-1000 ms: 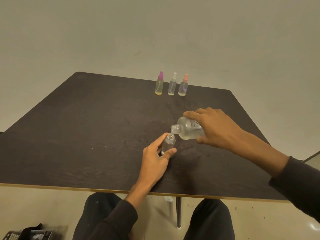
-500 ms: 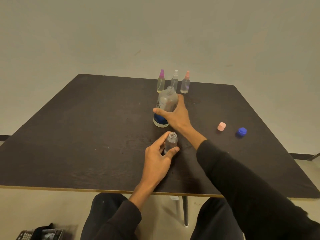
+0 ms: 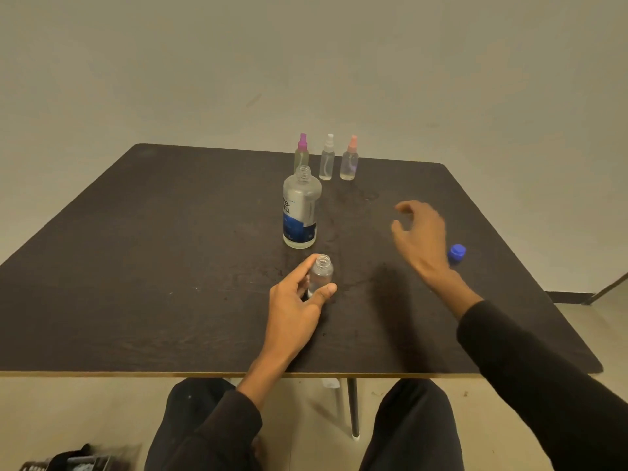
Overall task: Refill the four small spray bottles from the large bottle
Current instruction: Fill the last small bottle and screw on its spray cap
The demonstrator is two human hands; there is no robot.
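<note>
Clear plastic small bottle [image 3: 320,274], uncapped, in left hand [image 3: 295,307]; rt hand [image 3: 421,237] loose.

The light is dim and warm, with a yellowish tint on the wall [image 3: 339,62]. It seems to come from above, because a soft shadow lies on the desk [image 3: 136,266] under the right hand [image 3: 421,239]. This hand is blurred by motion, above all at the fingers [image 3: 404,208]. The large bottle [image 3: 300,212] shows weak pale reflections. The wide lens bends the desk edges, and the far spray bottles look soft.
</note>
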